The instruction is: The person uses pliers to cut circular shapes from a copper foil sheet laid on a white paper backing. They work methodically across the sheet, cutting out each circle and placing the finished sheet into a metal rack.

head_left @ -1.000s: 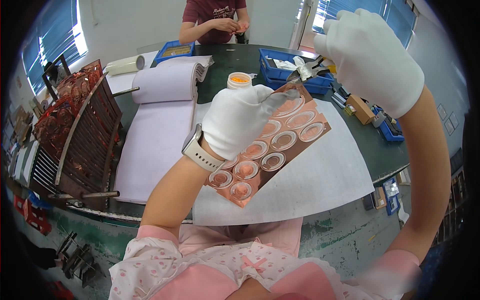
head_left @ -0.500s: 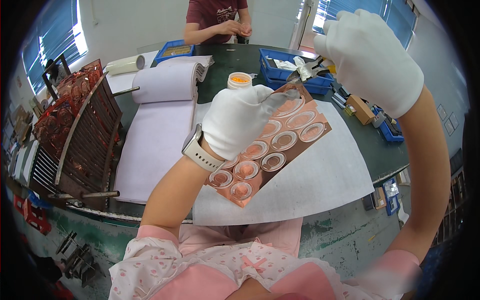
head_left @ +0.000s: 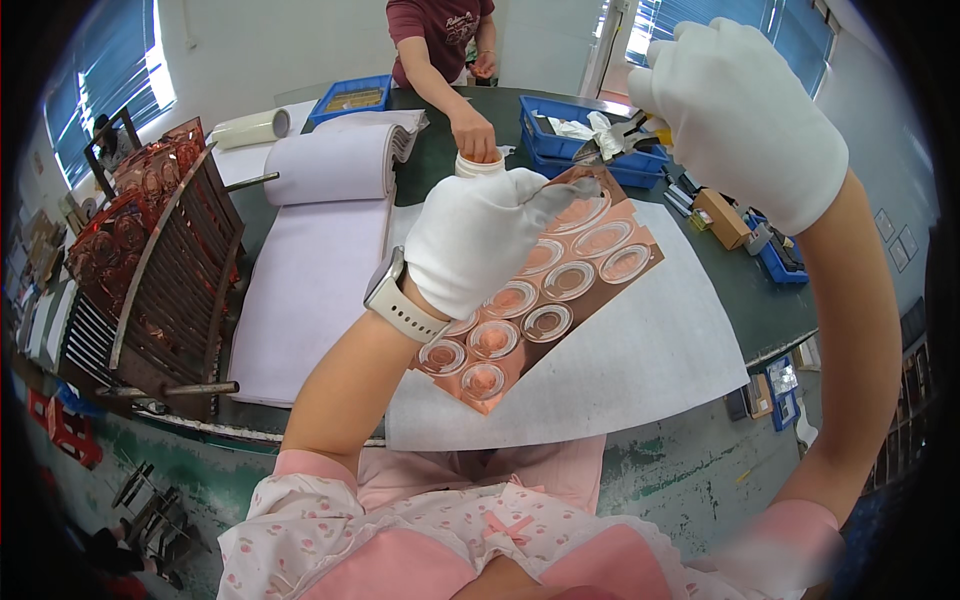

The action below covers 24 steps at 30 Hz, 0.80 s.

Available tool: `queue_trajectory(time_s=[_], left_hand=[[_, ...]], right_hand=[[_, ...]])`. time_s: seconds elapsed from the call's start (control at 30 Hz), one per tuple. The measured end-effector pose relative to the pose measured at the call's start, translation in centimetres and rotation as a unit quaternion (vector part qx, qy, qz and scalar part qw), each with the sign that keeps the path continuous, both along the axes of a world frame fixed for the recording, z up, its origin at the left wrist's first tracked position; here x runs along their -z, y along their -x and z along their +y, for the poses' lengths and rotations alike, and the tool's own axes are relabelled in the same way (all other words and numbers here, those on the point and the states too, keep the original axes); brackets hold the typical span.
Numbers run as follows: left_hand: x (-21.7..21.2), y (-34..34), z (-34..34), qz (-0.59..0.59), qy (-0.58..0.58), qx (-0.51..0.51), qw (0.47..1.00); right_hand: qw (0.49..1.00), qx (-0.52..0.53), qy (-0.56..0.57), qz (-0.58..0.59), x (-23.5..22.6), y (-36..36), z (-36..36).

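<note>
A copper-coloured sheet [head_left: 590, 290] with rows of round ring patterns is held tilted above white paper. My left hand [head_left: 475, 240], in a white glove, pinches its far edge between thumb and fingers. White-gloved too, my right hand [head_left: 740, 120] is raised at the upper right, closed round pliers [head_left: 620, 138] with yellow on the handles. The jaws of the pliers are at the sheet's far corner, close to my left fingertips; whether they grip the metal I cannot tell. Part of the sheet is hidden behind my left hand.
Across the dark green table, a person's hand [head_left: 474, 135] reaches into a white jar [head_left: 480, 166]. A rack [head_left: 165, 280] of copper sheets stands left, beside a stack of white paper [head_left: 310, 290]. Blue trays [head_left: 550, 165] and a cardboard box [head_left: 720, 220] lie right.
The person across the table has moved one hand down into the white jar, covering its orange contents. My own hands, the pliers and the sheet look unmoved.
</note>
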State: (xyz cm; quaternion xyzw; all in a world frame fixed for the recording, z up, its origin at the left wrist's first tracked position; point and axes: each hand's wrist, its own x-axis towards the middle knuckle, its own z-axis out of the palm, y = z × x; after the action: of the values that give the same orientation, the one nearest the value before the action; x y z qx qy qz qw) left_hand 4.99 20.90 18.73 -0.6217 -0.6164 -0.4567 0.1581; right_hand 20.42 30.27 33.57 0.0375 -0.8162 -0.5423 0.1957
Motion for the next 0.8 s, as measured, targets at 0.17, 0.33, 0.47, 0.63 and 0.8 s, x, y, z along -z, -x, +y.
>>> queue_trajectory(time_s=[0.17, 0.33, 0.47, 0.63, 0.8], left_hand=[[0.18, 0.07, 0.15, -0.015, -0.007, 0.005, 1.000], [0.31, 0.11, 0.23, 0.026, -0.017, -0.014, 0.999], [0.13, 0.00, -0.06, -0.012, -0.003, 0.000, 1.000], [0.06, 0.05, -0.08, 0.010, -0.001, 0.004, 1.000], [-0.02, -0.06, -0.25, -0.003, 0.014, -0.004, 1.000]], right_hand=[[1.000, 0.000, 0.008, -0.003, 0.01, 0.01, 0.13], [1.000, 0.011, -0.003, 0.000, 0.06, -0.08, 0.21], [1.000, 0.006, 0.007, -0.004, 0.00, 0.05, 0.17], [1.000, 0.015, 0.005, -0.002, 0.07, 0.03, 0.11], [1.000, 0.015, 0.011, -0.001, 0.06, 0.04, 0.21]])
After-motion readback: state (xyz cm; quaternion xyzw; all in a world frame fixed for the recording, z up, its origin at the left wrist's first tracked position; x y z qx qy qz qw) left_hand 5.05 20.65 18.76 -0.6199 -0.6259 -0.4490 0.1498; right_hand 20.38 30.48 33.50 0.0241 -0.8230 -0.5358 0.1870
